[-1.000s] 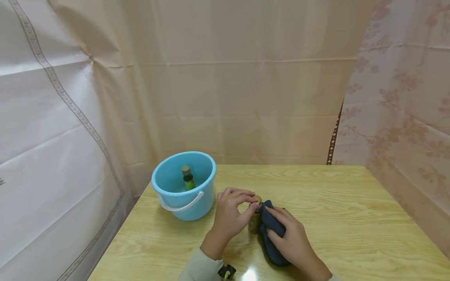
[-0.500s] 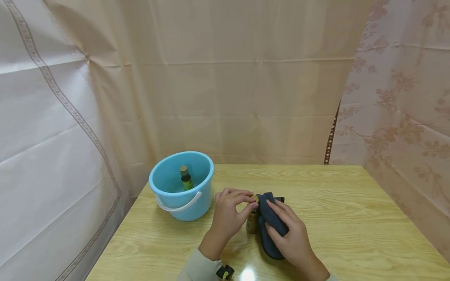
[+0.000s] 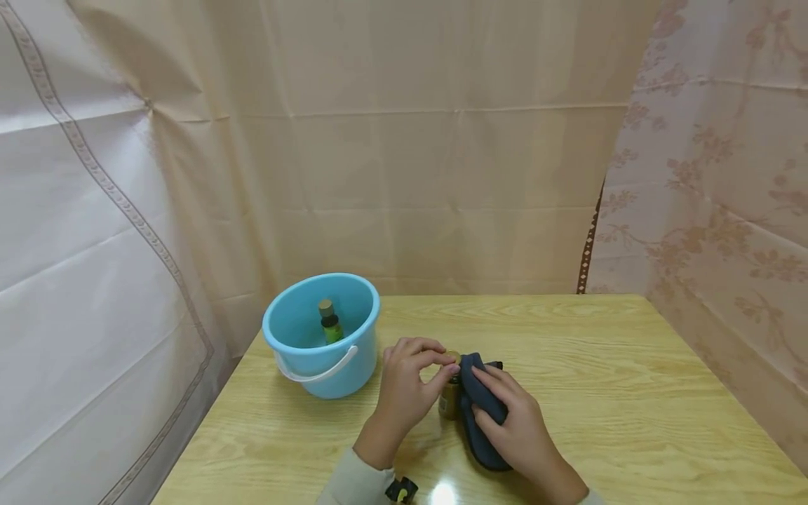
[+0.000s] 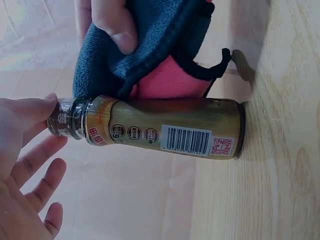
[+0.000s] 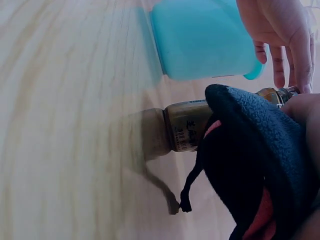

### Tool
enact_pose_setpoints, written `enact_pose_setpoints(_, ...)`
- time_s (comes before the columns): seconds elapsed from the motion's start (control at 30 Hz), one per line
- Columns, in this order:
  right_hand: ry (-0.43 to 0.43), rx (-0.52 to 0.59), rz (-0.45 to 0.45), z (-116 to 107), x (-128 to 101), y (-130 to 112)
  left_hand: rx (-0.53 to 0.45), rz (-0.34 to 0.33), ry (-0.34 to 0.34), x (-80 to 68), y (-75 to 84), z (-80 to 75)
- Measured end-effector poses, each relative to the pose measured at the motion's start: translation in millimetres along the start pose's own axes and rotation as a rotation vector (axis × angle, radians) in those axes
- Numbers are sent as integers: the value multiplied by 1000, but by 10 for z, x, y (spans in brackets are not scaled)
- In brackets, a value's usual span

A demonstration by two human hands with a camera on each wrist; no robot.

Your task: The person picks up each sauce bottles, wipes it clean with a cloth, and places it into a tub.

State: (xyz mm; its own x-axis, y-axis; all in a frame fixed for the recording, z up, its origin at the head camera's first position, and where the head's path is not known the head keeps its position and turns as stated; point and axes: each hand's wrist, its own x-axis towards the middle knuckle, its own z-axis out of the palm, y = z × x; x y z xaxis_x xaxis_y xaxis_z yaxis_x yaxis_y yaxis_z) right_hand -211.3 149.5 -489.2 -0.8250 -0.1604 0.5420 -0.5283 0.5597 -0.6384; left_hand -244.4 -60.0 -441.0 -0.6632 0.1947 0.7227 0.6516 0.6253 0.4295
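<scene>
Left hand pinches the cap of a small gold-label bottle, thumb & fingertips curled round the top, holding it upright on the wooden counter. Right hand presses a dark blue fleece cloth w/ pink lining against the bottle's right side, fingers curled over the fabric; the cloth's lower end trails onto the counter.

Progress, judged from the layout: wiping of this bottle looks mid-way, cloth on the glass and the bottle not yet in the light blue bucket. A green bottle w/ tan cap already stands inside the bucket, so approx. half done; this one is left to finish and put in.

Count: 2 hands, 2 bottles (1 in bucket, 1 on counter just right of it), 1 cloth, 1 bucket w/ white handle, 1 counter.
</scene>
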Motion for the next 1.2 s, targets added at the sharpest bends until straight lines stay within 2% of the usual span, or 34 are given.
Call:
enact_pose_setpoints(0.33, -55, -18, 75, -3, -5, 7, -8, -24, -19, -4, -5, -7)
enact_pose_setpoints(0.53, -189, -46, 221, 10, 10, 34, -6, -17, -12, -2, -9, -3)
enact_pose_setpoints(0.7, -240, -49, 271, 24, 14, 54, 4, 2, 4, 2, -1, -6)
enact_pose_setpoints(1.0, -246, -54, 277, 29, 14, 53, -3, 4, 7, -1, -6, 2)
enact_pose_setpoints(1.2, -154, -57, 178, 1, 2, 32, -6, 17, 14, 0, -18, 10)
